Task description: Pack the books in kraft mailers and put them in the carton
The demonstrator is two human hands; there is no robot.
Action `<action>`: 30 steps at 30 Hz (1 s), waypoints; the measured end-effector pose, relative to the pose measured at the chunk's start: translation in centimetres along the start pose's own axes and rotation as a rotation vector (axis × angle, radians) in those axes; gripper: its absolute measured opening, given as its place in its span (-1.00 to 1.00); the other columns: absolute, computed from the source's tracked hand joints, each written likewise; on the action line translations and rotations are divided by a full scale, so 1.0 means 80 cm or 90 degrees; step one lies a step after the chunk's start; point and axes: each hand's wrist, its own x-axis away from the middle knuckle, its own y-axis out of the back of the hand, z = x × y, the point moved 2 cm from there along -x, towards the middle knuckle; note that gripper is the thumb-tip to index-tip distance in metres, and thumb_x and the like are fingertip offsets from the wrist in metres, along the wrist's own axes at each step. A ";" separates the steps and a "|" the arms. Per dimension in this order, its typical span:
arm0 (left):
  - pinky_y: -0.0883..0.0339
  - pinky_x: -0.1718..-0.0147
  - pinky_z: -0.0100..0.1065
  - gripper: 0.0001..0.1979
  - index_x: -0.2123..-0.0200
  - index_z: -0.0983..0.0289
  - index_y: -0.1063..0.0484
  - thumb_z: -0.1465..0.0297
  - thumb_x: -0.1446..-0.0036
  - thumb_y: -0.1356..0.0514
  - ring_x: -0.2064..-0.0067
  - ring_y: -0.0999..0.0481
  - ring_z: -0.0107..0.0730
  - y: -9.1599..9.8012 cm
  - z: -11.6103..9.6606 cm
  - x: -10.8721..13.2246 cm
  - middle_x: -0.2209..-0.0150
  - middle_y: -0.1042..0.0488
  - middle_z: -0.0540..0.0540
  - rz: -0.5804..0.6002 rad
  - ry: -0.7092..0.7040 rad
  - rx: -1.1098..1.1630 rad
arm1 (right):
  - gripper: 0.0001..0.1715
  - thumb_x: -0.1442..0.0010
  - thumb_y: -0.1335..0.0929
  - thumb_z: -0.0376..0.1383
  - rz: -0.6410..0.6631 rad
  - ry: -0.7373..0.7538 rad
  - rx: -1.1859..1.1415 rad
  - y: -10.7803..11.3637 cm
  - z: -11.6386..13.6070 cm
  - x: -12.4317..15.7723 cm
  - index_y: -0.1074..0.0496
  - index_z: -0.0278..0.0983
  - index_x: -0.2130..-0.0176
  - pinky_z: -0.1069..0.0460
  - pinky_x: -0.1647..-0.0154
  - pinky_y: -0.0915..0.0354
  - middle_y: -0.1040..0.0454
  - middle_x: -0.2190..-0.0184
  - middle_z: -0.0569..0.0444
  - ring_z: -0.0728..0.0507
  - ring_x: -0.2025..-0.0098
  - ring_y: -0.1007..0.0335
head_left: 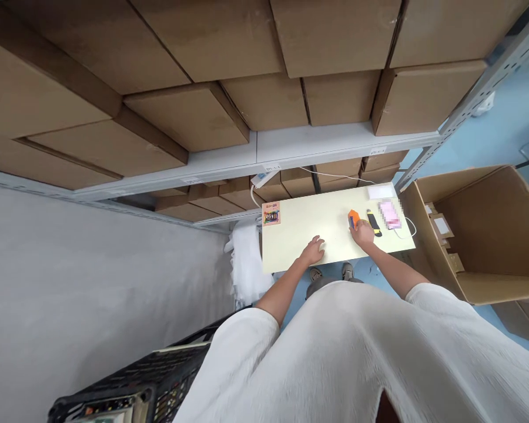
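Note:
My right hand (362,233) is closed on the near end of a small orange item with a dark blue patch (353,218), whose exact kind I cannot make out. The item is on or just above the pale yellow tabletop (300,235). Just right of that hand lies a black and yellow tool that looks like a utility knife (374,223). My left hand (312,251) rests at the table's near edge, fingers stretched out, holding nothing. A pink flat card or packet with a colourful picture (271,214) lies in the table's far left corner.
A blurred pink object (389,214) with a white cable and a white pad (380,191) lie at the table's right. Cardboard boxes (264,100) fill the shelf (282,144) above. An open carton (489,223) stands right, white wrapping (249,258) left, a black crate (158,376) lower left.

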 end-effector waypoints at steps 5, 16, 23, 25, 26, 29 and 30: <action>-0.12 -0.58 -0.03 -0.45 -0.44 0.26 -0.39 0.39 -0.43 -0.18 -0.62 -0.21 -0.01 0.007 0.002 0.009 -0.63 -0.15 0.31 -0.120 0.039 0.047 | -0.69 -0.53 -0.34 -0.13 -0.021 0.141 0.028 0.021 0.040 -0.018 -0.49 -0.26 -0.11 -0.11 -0.07 -0.32 -0.59 -0.12 -0.22 -0.35 -0.15 -0.49; -0.15 -0.58 -0.02 -0.45 -0.45 0.32 -0.38 0.42 -0.45 -0.16 -0.60 -0.26 0.01 0.012 0.082 0.133 -0.58 -0.23 0.35 -0.375 0.227 0.167 | -0.70 -0.50 -0.34 -0.19 0.067 0.448 0.063 -0.012 0.223 0.011 -0.53 -0.24 -0.11 -0.10 -0.05 -0.34 -0.61 -0.09 -0.16 -0.32 -0.09 -0.51; -0.20 -0.56 -0.05 -0.45 -0.43 0.28 -0.43 0.44 -0.40 -0.18 -0.57 -0.31 -0.01 -0.002 0.168 0.216 -0.56 -0.28 0.32 -0.467 0.302 0.233 | -0.70 -0.50 -0.33 -0.19 0.107 0.550 0.102 -0.062 0.334 0.061 -0.55 -0.23 -0.11 -0.10 -0.04 -0.36 -0.62 -0.08 -0.16 -0.33 -0.10 -0.51; -0.22 -0.55 -0.02 -0.44 -0.42 0.25 -0.44 0.44 -0.39 -0.19 -0.57 -0.31 0.01 -0.008 0.195 0.240 -0.56 -0.29 0.30 -0.473 0.317 0.249 | -0.70 -0.50 -0.33 -0.20 0.119 0.562 0.115 -0.079 0.364 0.078 -0.55 -0.24 -0.11 -0.10 -0.05 -0.36 -0.62 -0.08 -0.16 -0.32 -0.11 -0.52; -0.22 -0.55 -0.01 -0.43 -0.42 0.23 -0.44 0.44 -0.38 -0.19 -0.56 -0.31 0.02 -0.010 0.208 0.252 -0.56 -0.29 0.29 -0.475 0.324 0.257 | -0.71 -0.50 -0.34 -0.20 0.124 0.568 0.120 -0.088 0.379 0.087 -0.55 -0.24 -0.11 -0.10 -0.06 -0.36 -0.62 -0.08 -0.17 -0.32 -0.11 -0.52; -0.23 -0.53 -0.01 -0.43 -0.42 0.22 -0.45 0.43 -0.38 -0.19 -0.54 -0.35 0.04 -0.018 0.247 0.284 -0.56 -0.28 0.28 -0.481 0.350 0.281 | -0.71 -0.50 -0.34 -0.21 0.133 0.592 0.126 -0.114 0.420 0.111 -0.54 -0.24 -0.11 -0.10 -0.07 -0.37 -0.62 -0.09 -0.16 -0.31 -0.10 -0.53; -0.23 -0.53 0.00 -0.43 -0.42 0.23 -0.45 0.43 -0.38 -0.20 -0.53 -0.36 0.05 -0.020 0.258 0.293 -0.56 -0.27 0.28 -0.483 0.358 0.287 | -0.71 -0.50 -0.34 -0.21 0.136 0.602 0.126 -0.122 0.433 0.119 -0.54 -0.24 -0.11 -0.10 -0.08 -0.37 -0.62 -0.09 -0.16 -0.31 -0.09 -0.53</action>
